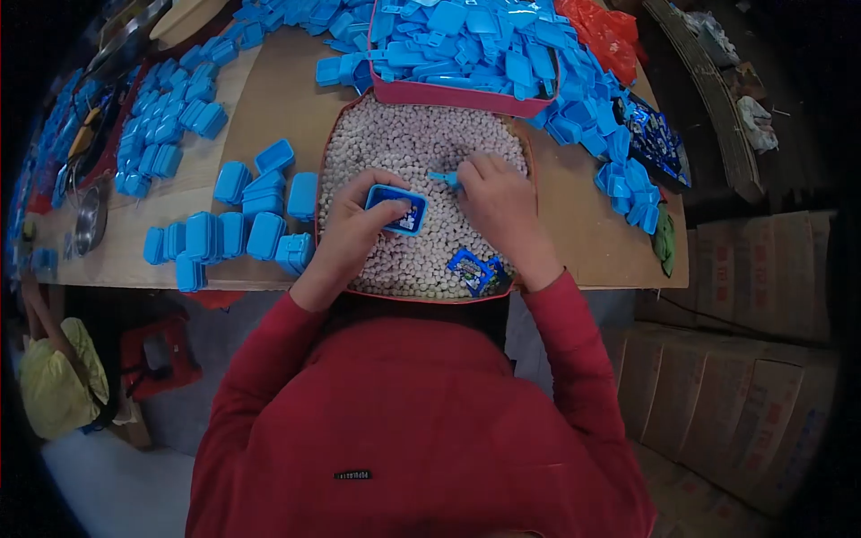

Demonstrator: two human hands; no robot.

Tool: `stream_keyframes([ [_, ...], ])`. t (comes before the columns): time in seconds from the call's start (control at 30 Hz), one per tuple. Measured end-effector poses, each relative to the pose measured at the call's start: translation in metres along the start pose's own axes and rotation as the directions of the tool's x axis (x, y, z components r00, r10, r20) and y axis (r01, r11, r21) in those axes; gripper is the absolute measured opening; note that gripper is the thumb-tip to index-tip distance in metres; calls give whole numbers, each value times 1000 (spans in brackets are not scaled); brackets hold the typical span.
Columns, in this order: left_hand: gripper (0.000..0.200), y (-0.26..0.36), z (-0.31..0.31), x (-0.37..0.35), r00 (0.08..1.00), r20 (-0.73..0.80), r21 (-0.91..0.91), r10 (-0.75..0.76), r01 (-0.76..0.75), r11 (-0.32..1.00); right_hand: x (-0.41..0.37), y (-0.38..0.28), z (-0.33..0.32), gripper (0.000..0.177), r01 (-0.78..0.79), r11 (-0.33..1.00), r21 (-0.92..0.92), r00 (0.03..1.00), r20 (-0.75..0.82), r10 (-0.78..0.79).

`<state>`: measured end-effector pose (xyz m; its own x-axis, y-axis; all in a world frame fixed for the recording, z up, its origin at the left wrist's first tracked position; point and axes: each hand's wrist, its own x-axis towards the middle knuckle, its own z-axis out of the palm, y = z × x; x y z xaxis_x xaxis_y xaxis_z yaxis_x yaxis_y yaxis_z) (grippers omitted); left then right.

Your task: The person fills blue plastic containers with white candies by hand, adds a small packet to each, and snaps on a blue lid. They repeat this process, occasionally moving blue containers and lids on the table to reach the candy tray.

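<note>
My left hand [350, 224] grips a small blue plastic box [418, 229], its thumb pressed inside. In the box lies a dark blue printed packet [408, 218]. To its right, my right hand [496, 193] is closed with fingertips on a small light-blue plastic piece [439, 178], mostly hidden by the fingers. Both hands are over a red-rimmed tray [531, 170] full of small whitish pellets [395, 134]. Two or so blue printed packets [471, 269] lie on the pellets near the front right corner.
Closed blue boxes [202, 235] stand grouped left of the tray, with more [166, 125] beyond. Behind, a pink-sided bin [466, 95] overflows with blue plastic parts [448, 54]. A red plastic bag [603, 36] and a pile of dark blue packets [653, 134] sit right. Cartons [753, 278] are stacked beside the table.
</note>
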<state>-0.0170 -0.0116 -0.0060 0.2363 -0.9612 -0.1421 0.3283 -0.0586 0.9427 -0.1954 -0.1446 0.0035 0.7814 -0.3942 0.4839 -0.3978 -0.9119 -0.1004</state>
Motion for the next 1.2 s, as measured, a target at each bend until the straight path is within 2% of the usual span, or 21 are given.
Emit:
stream_keyframes([
  [0.03,18,0,-1,1,1000,28,23,-4,3,1000,-7,-2,3,24,-35,997,70,996,82,29],
  [0.07,19,-2,-2,2,1000,25,11,-7,7,1000,-16,-3,0,20,-85,983,160,995,69,75],
  [0.17,21,4,0,0,996,17,-65,-82,83,994,-24,0,-8,26,-180,961,211,972,185,142],
  [0.2,32,4,-3,1,991,71,-100,-114,120,988,-25,2,-7,27,-187,951,245,974,174,147],
  [0.27,41,7,0,-2,986,149,-92,-69,83,992,-25,8,-5,29,-191,932,308,977,153,149],
  [0.37,53,5,5,-3,975,223,-106,-11,35,994,-22,10,-15,30,-353,786,507,936,188,298],
  [0.4,57,2,5,-4,971,241,-113,5,23,993,-17,6,-21,30,-316,759,570,948,154,279],
  [0.47,56,-3,3,-1,974,227,2,16,-16,1000,-8,-8,-44,31,-244,689,682,963,88,254],
  [0.53,54,0,7,-2,966,256,78,25,-46,996,-4,-24,-55,31,-112,743,660,994,73,85],
  [0.57,51,-1,9,-3,960,268,76,79,-103,992,-1,-30,-56,32,-42,764,644,998,62,3],
  [0.6,51,-2,8,-3,962,263,90,71,-97,991,1,-33,-55,31,18,815,579,998,33,-46],
  [0.7,49,-3,6,-2,967,246,107,65,-93,990,0,-34,-51,36,8,825,565,998,51,-44],
  [0.77,48,-3,6,-3,966,248,96,74,-100,990,0,-39,-50,36,67,835,547,996,14,-88],
  [0.87,48,-3,4,-2,943,276,258,187,-260,931,-1,-44,-49,36,119,857,502,992,-29,-121],
  [0.97,47,0,8,-4,967,203,188,155,-194,963,-4,-39,-51,36,88,858,507,996,-14,-93],
  [1.1,48,-2,7,-2,967,222,123,121,-151,981,-3,-38,-52,36,47,835,548,998,12,-64],
  [1.2,49,-3,7,-3,969,224,79,99,-120,990,0,-38,-51,30,59,822,566,998,-53,-35],
])
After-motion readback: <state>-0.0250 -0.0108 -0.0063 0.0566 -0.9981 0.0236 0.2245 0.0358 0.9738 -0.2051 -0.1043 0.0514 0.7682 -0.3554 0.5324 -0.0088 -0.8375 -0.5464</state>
